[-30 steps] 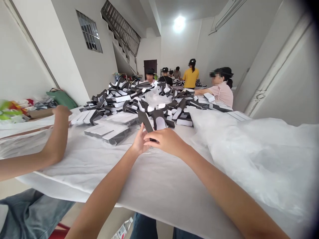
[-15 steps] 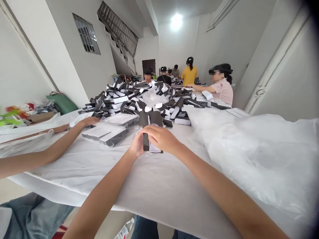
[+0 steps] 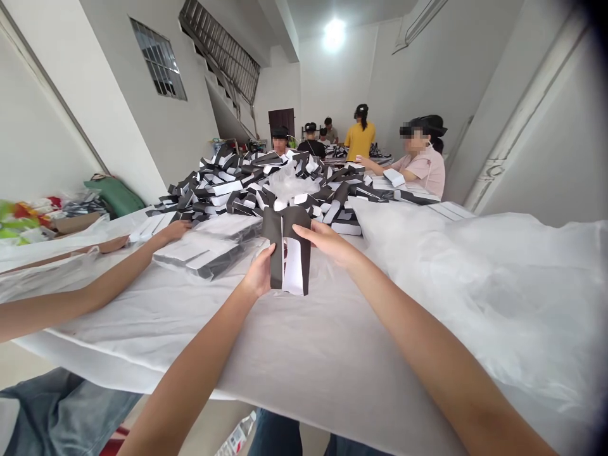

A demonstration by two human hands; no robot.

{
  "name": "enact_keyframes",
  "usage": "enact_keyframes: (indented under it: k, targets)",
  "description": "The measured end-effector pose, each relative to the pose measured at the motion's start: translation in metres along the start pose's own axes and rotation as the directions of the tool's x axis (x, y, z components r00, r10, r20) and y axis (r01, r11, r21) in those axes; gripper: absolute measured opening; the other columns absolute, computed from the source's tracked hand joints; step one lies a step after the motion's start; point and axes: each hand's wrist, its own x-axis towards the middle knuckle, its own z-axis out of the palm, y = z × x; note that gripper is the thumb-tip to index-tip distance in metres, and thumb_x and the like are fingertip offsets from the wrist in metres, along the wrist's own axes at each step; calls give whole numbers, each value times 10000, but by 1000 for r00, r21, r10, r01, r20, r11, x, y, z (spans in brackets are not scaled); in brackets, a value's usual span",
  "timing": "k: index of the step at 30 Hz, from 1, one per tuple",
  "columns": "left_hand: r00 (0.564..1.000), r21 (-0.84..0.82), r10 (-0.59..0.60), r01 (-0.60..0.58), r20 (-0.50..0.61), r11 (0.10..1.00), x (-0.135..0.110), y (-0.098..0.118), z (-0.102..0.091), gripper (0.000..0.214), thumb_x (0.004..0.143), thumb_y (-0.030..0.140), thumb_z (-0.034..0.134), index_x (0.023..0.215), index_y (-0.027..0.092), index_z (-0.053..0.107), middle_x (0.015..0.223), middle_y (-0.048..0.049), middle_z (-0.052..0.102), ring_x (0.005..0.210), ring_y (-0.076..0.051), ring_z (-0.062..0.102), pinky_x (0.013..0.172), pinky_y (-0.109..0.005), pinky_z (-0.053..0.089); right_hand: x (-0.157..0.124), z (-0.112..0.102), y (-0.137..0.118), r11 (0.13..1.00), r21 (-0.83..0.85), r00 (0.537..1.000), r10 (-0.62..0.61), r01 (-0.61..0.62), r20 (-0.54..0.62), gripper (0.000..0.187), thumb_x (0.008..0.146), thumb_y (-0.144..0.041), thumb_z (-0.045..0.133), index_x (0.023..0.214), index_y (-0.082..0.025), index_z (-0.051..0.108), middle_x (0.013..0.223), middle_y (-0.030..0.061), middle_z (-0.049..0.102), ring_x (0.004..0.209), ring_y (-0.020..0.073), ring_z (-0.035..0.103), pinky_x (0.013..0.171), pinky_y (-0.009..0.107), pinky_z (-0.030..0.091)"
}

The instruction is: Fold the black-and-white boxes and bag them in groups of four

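Between my hands, over the near part of the table, is a black paper box (image 3: pixel 276 263) with a white flap or inner side (image 3: pixel 294 266) showing on its right half. My left hand (image 3: pixel 259 271) grips its lower left side, thumb on the front. At the upper right edge, my right hand (image 3: pixel 327 240) holds it with the thumb in front and the other fingers mostly hidden behind. A narrow gap runs down the middle of the box. Just left of it lie white and black boxes in clear plastic (image 3: pixel 209 244).
A big pile of black and white boxes (image 3: pixel 223 180) covers the table's far part. Clear plastic bags (image 3: pixel 475 285) spread over the right. A co-worker's arm (image 3: pixel 104 285) reaches in from the left; a person in pink (image 3: pixel 430 168) sits at the far right. A bottle (image 3: pixel 237 437) lies on the floor.
My right hand has moved off the front of the black box to its upper right edge, uncovering the white part. My left thumb now shows on the box's front.
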Motion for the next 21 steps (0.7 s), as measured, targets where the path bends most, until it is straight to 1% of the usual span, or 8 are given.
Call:
enact_keyframes:
  k: [5,9,13,15,17,19,20,21]
  targets:
    - [998,1,-61,61,-5,998,2,3,2,412,851,390,632,1213,197,594,1094,-100,705,996,-284,685,876,-410,539,-4,-21,-14,999,3,999,-53,53,-7,446,759,-461,724,1151,-269,629,1177,33,671,1100,226,616,973,418,487]
    - [984,-8,1,-2,-179,1000,2,8,8,313,830,349,667,1088,178,616,1140,-108,685,928,-260,694,797,-384,572,-11,-40,-27,990,-66,991,-118,122,65,524,726,-375,756,1211,-274,584,1181,33,665,1109,235,612,979,444,479]
    - [953,23,25,-19,-303,1000,3,9,9,243,793,301,714,960,156,613,972,-75,695,724,-189,684,704,-354,596,-27,-45,-49,941,-237,961,-201,243,188,582,729,-258,710,1281,-271,526,1303,40,594,1183,240,566,983,426,473]
    - [949,30,16,-7,-314,1000,3,9,10,237,798,303,714,944,144,616,863,-48,675,647,-156,659,710,-350,602,-37,-42,-60,860,-395,941,-250,323,227,572,744,-208,660,1293,-278,517,1348,33,557,1199,247,550,971,422,479]
    - [952,7,-3,6,-305,1000,3,9,11,234,816,308,698,952,134,619,814,-36,658,624,-140,649,752,-356,605,-46,-39,-68,699,-619,931,-316,358,182,554,746,-155,627,1279,-277,536,1330,40,567,1199,278,540,983,465,456]
    - [953,-29,-23,15,-300,999,2,10,13,223,832,294,679,965,127,617,828,-54,666,688,-165,678,811,-379,598,-51,-36,-73,494,-802,900,-419,335,117,518,749,-109,605,1243,-260,571,1278,62,601,1204,319,522,1017,531,399]
    - [954,-44,-33,20,-298,999,1,11,14,220,838,286,668,976,123,614,852,-73,676,749,-196,697,838,-401,591,-53,-35,-74,418,-848,878,-467,326,107,509,753,-93,596,1235,-255,579,1266,70,609,1208,330,515,1024,544,381]
    - [956,-60,-44,27,-291,998,1,11,15,227,843,286,652,990,119,610,882,-94,684,819,-234,707,860,-429,582,-53,-34,-75,374,-865,859,-500,334,116,514,759,-83,585,1243,-255,575,1270,70,609,1210,330,512,1024,540,380]
